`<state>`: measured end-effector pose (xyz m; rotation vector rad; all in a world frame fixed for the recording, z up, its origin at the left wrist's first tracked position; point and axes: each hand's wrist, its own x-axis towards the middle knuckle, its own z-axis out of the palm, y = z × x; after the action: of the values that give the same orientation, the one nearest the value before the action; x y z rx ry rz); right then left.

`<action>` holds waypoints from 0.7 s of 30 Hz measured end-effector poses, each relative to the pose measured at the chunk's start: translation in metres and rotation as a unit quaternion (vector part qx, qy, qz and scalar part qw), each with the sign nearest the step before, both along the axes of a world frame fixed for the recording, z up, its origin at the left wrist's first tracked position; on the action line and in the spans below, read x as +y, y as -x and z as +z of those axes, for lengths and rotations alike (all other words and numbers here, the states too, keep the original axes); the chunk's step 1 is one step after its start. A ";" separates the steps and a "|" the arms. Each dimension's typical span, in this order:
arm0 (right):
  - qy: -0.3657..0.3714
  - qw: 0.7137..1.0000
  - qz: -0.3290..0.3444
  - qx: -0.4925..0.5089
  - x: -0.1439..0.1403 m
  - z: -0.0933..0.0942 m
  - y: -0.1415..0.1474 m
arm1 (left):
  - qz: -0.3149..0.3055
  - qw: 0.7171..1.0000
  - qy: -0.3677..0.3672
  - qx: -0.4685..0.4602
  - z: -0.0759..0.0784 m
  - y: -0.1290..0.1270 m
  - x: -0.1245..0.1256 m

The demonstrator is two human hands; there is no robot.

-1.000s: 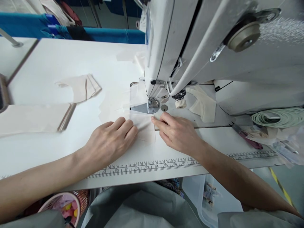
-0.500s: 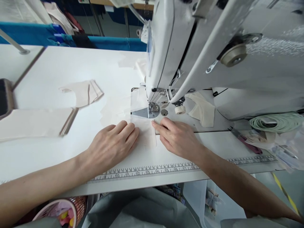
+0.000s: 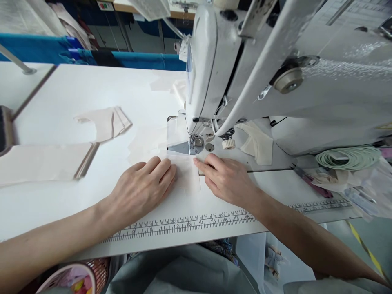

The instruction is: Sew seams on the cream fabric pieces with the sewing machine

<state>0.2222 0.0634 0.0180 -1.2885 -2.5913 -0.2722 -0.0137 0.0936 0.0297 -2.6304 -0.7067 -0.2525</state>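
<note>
Your two bare hands, left hand (image 3: pixel 142 190) and right hand (image 3: pixel 228 179), one white industrial sewing machine (image 3: pixel 260 77), two stacks of cream cut fabric pieces (image 3: pixel 105 122) (image 3: pixel 43 161), one printed ruler strip (image 3: pixel 190 222), one coil of pale green tape (image 3: pixel 349 157)

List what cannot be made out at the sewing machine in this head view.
- Needle: hidden behind the sewing machine head, above the presser foot.
- Pale fabric piece: its left part lies under the left hand.
- Right hand: fingertips cover the fabric's right edge.
- Ruler numbers: too small to read surely.
- Pink basket: cut by the bottom edge.
</note>
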 end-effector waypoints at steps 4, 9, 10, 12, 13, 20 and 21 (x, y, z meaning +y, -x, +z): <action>-0.002 1.000 0.002 0.000 0.000 0.000 0.001 | -0.003 1.000 0.002 0.001 0.000 0.002 0.001; 0.015 1.000 -0.003 -0.006 0.000 0.000 0.000 | 0.003 1.000 0.006 -0.001 0.000 0.003 0.002; 0.018 1.000 -0.002 -0.006 0.000 0.000 0.000 | 0.005 1.000 0.001 0.005 0.000 0.003 0.002; 0.024 1.000 0.000 -0.007 0.001 0.000 0.000 | 0.007 1.000 -0.006 0.015 0.000 0.003 0.002; 0.027 1.000 0.001 -0.006 0.001 0.000 0.000 | 0.006 1.000 -0.008 0.016 0.000 0.003 0.002; 0.015 1.000 -0.005 -0.010 0.000 -0.002 0.000 | 0.005 1.000 -0.015 0.012 0.002 0.001 0.003; 0.013 1.000 -0.003 -0.009 0.000 -0.002 0.000 | 0.004 1.000 -0.017 0.013 0.001 0.001 0.003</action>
<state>0.2221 0.0636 0.0162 -1.3100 -2.6142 -0.2530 -0.0147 0.0970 0.0311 -2.5938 -0.6995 -0.2253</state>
